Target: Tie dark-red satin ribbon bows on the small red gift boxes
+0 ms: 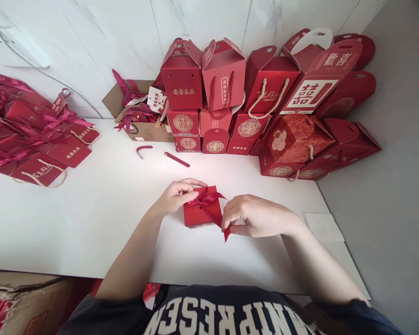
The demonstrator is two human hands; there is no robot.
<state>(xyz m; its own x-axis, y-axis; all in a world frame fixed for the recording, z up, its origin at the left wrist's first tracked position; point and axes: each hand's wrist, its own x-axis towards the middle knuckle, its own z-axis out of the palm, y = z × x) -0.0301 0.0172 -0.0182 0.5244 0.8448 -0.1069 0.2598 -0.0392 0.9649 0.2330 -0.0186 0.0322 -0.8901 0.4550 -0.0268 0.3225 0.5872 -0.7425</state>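
Observation:
A small red gift box lies on the white table in front of me, with a red ribbon bow tied on top. My left hand rests on the box's left side, its fingers pinched on the bow. To the right, my right hand is closed on a loose ribbon tail that hangs off the box's right corner.
Assembled red gift boxes are stacked against the back wall. A cardboard carton with ribbons and tags stands left of them. Flat red boxes with ribbons are piled at the far left. Two red strips lie mid-table. A cardboard box sits below the table's near edge.

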